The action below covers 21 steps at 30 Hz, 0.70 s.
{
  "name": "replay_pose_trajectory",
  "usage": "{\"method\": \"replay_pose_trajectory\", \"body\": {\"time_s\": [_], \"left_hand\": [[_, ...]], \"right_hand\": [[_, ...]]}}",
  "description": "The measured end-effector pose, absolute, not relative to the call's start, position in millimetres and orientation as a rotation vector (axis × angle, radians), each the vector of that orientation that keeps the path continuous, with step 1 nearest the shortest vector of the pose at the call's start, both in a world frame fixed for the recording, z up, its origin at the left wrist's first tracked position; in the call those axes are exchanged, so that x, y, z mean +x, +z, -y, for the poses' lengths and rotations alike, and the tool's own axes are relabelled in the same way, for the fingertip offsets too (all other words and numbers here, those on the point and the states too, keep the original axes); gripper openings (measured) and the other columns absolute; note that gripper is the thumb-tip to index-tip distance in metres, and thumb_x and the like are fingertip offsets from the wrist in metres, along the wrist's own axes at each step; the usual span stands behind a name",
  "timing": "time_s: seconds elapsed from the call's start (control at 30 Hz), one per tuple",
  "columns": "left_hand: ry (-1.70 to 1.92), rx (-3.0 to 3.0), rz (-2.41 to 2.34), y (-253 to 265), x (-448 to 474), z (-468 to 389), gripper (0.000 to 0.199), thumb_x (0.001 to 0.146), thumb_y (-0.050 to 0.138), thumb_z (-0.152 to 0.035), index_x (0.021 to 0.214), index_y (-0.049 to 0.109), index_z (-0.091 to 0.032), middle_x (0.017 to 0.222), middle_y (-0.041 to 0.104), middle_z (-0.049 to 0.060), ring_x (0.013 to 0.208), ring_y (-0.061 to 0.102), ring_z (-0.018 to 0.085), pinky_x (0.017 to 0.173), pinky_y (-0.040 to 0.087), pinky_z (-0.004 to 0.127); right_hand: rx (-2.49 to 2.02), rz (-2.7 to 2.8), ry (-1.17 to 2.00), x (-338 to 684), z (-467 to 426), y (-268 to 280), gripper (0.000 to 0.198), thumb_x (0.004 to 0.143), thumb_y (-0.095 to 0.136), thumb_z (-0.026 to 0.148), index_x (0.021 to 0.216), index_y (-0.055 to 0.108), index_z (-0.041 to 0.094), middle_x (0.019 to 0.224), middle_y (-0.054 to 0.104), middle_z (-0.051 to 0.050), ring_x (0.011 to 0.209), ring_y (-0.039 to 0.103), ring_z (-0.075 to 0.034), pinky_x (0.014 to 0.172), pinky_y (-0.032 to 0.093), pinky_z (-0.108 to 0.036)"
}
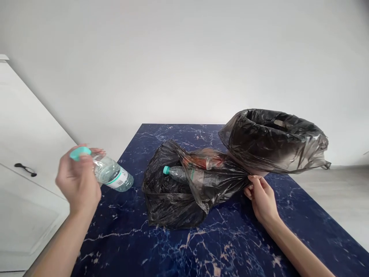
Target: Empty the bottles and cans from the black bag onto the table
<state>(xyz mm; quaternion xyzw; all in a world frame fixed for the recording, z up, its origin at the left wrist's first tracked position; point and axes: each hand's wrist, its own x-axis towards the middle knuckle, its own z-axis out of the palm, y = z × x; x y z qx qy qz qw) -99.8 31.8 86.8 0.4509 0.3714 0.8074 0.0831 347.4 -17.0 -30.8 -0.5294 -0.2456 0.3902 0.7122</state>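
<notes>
My left hand (79, 181) is wrapped round the neck of a clear plastic bottle (117, 177) with a turquoise cap and a white-and-green label, tilted over the table's left side. A black plastic bag (170, 207) lies on its side in the middle, its mouth facing left. Inside it a second bottle (178, 174) with a turquoise cap shows at the opening, and something reddish (201, 161) shows through the thin film. At the bag's right end my right hand (261, 196) pinches the gathered plastic between thumb and fingers.
A bin (273, 142) lined with black plastic stands at the back right, close behind my right hand. Under everything is a dark blue marble-patterned table (196, 254). A white cabinet (25, 207) with a black handle stands at the left, and a pale wall (184, 61) rises behind.
</notes>
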Motion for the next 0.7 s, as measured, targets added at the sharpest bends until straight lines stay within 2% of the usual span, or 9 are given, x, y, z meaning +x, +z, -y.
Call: {"method": "replay_pose_trajectory", "body": {"time_s": [0.1,0.17,0.27,0.37,0.5,0.63,0.7], "left_hand": [[2.309,1.588,-1.257,74,-93,-28,0.052,0.089,0.084,-0.056,0.119,0.071,-0.016,0.098,0.078,0.008,0.092,0.077,0.022,0.093,0.061,0.044],[2.162,1.710,-1.428,63,-91,-26,0.052,0.089,0.084,-0.049,0.128,0.068,-0.019,0.114,0.078,0.011,0.109,0.076,0.026,0.102,0.059,0.046],[1.971,1.771,-1.622,46,-96,-28,0.073,0.082,0.090,-0.046,0.144,0.057,-0.024,0.125,0.075,0.011,0.114,0.075,0.030,0.103,0.059,0.047],[1.910,1.832,-1.701,29,-107,-34,0.092,0.082,0.088,-0.049,0.156,0.041,-0.022,0.131,0.070,0.016,0.114,0.073,0.032,0.101,0.059,0.050],[1.750,1.907,-1.747,13,-122,-44,0.100,0.084,0.085,-0.055,0.158,0.029,-0.017,0.137,0.065,0.022,0.122,0.070,0.036,0.105,0.055,0.054],[1.570,1.716,-1.801,7,-125,-48,0.086,0.085,0.082,-0.060,0.149,0.038,-0.022,0.136,0.065,0.018,0.122,0.069,0.036,0.106,0.053,0.056],[1.598,1.660,-1.705,9,-122,-47,0.092,0.082,0.086,-0.057,0.151,0.033,-0.024,0.144,0.059,0.018,0.130,0.064,0.036,0.114,0.048,0.058]], "right_hand": [[-1.172,0.558,0.865,347,18,-31,0.040,0.076,0.089,0.046,0.080,0.056,0.023,0.057,0.042,0.011,0.044,0.039,-0.006,0.042,0.030,-0.020],[-1.172,0.563,0.869,347,19,-31,0.040,0.076,0.089,0.045,0.080,0.056,0.023,0.058,0.042,0.011,0.044,0.039,-0.006,0.041,0.030,-0.020],[-1.177,0.572,0.878,347,20,-32,0.040,0.076,0.089,0.045,0.080,0.056,0.022,0.059,0.042,0.010,0.045,0.040,-0.006,0.041,0.030,-0.020],[-1.185,0.591,0.890,347,21,-32,0.039,0.077,0.088,0.045,0.082,0.057,0.022,0.060,0.043,0.010,0.046,0.041,-0.006,0.041,0.031,-0.019],[-1.199,0.617,0.896,347,22,-34,0.039,0.078,0.088,0.047,0.085,0.058,0.023,0.060,0.044,0.010,0.047,0.042,-0.007,0.042,0.031,-0.019],[-1.202,0.637,0.902,349,22,-37,0.041,0.078,0.088,0.049,0.086,0.059,0.023,0.059,0.044,0.010,0.046,0.042,-0.007,0.043,0.031,-0.019],[-1.203,0.648,0.899,349,21,-37,0.042,0.077,0.089,0.050,0.086,0.059,0.023,0.059,0.044,0.010,0.046,0.042,-0.007,0.043,0.031,-0.019]]}}
